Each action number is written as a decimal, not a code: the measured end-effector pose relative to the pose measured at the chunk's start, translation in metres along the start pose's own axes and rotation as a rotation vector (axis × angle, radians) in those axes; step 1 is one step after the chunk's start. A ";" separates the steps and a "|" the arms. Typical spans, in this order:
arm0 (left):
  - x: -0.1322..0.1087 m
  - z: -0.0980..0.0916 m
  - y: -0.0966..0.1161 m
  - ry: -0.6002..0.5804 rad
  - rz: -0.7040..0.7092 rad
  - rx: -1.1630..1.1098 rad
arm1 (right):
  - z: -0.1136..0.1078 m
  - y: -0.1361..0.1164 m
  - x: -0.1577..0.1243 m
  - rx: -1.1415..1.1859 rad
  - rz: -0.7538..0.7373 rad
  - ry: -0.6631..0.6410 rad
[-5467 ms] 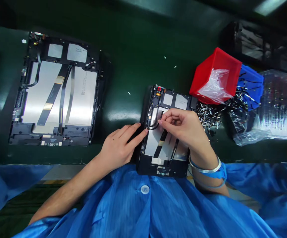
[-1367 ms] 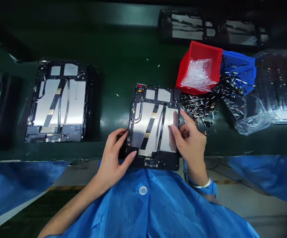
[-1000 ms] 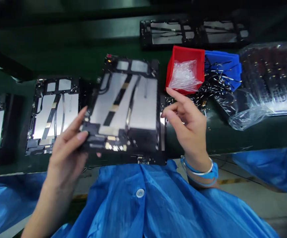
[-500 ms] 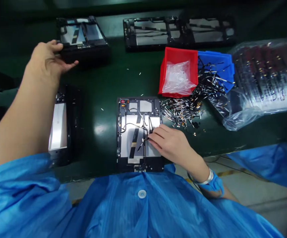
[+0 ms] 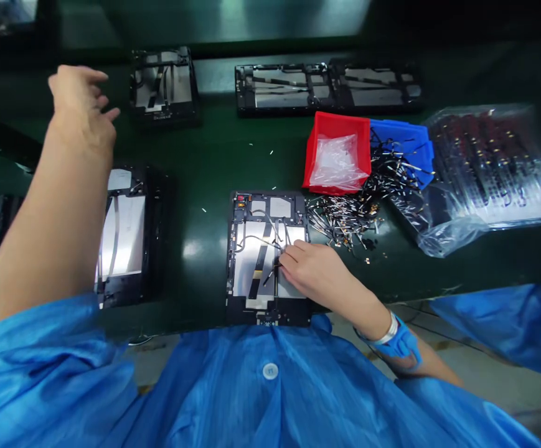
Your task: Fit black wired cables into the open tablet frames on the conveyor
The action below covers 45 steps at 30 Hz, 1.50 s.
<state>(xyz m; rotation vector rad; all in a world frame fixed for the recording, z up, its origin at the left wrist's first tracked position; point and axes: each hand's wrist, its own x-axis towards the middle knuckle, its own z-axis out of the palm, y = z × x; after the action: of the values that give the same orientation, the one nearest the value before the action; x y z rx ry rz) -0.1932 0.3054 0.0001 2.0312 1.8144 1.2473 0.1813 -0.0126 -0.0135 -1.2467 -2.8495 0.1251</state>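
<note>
An opened tablet chassis (image 5: 261,261) lies in front of me near the table's front edge, with silver plates, flat ribbons and loose thin cables across it. My right hand (image 5: 317,274) rests on its right half, fingers pressed together at a cable near the middle. My left hand (image 5: 81,102) is stretched out far to the upper left above the table, fingers apart and holding nothing. Just right of it sits another chassis (image 5: 164,84) on the far side of the table.
A red bin (image 5: 338,152) with a clear plastic bag and a blue bin (image 5: 403,146) stand right of centre, with a heap of small black cables (image 5: 345,214) before them. A plastic-wrapped tray (image 5: 489,168) lies far right. More chassis (image 5: 326,87) lie at the back, another (image 5: 125,230) under my left arm.
My left hand carried the worked chassis to the far left of the table, set it down and has let go. My right hand moved onto a fresh chassis with loose cables.
</note>
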 end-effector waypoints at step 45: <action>-0.269 0.027 0.192 -0.711 -0.575 -1.242 | -0.011 0.036 0.036 0.140 0.202 0.789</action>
<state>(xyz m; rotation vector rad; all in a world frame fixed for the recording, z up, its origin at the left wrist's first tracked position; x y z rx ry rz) -0.0105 0.0303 -0.0297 0.9245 0.7754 0.8807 0.1836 0.0390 -0.0058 -1.1986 -2.0124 -0.1354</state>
